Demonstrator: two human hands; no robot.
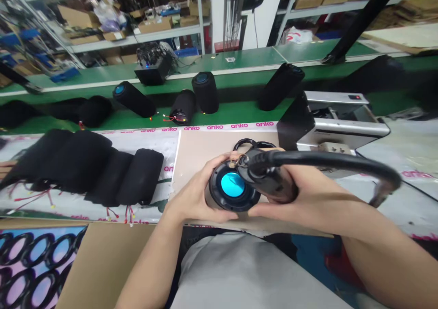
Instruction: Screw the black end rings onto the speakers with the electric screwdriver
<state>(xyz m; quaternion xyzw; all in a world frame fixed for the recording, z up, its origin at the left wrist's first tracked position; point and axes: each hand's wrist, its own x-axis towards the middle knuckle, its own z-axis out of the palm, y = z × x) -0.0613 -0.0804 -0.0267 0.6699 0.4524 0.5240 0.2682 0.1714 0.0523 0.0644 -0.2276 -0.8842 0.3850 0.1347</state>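
My left hand (196, 194) wraps round the side of a dark cylindrical speaker (233, 184), which stands with its shiny blue round end facing up inside a black rim. Closed round a black electric screwdriver (273, 183) is my right hand (310, 197); a thick black cable runs off the tool to the right. The screwdriver leans over the speaker's rim, and its tip is hidden from me. Just behind the speaker, black rings (244, 143) lie on a beige board (195, 147), partly covered by my hands.
Several black speakers (142, 176) with loose wires lie at left. More speakers (205, 92) sit on a green conveyor (239, 112) beyond. A metal screw-feeder-like box (345, 128) stands at right. Lower left, a cardboard box (106, 254) adjoins black rings (37, 249).
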